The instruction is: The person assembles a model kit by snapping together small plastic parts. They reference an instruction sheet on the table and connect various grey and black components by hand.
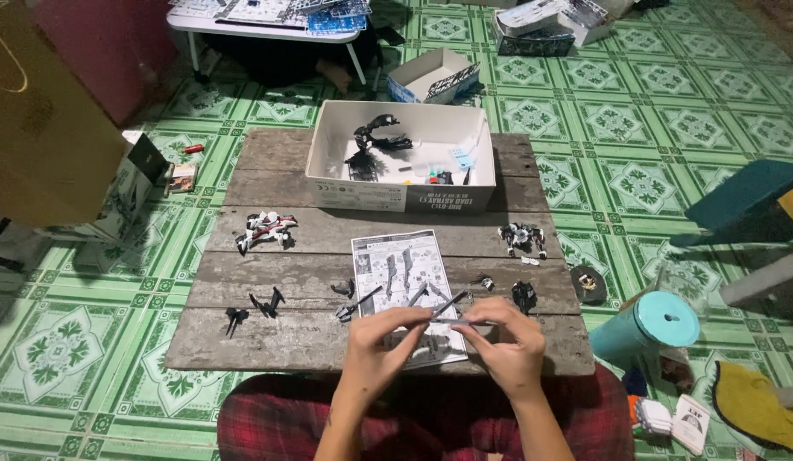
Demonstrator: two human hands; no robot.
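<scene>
Dark model part (448, 305), a thin grey-black strip, sits low in the middle of the frame, pinched between both hands just above the near edge of the desk (242, 341). It slants up to the right, narrow and pointed. The left hand (379, 341) has its fingers closed on the lower end; the right hand (509, 337) has its fingers closed round the other side, and whether it holds a second small piece I cannot tell. Under the hands lies a printed instruction sheet (400, 273). Small black parts (264, 303) are scattered to the left, and a dark lump (523, 295) lies to the right. Farther up, a white and red half-built figure (266, 229) rests at left and another figure (523, 237) at right. Beyond them, at upper centre, stands an open white box (362, 192) holding a black assembly (375, 141).
</scene>
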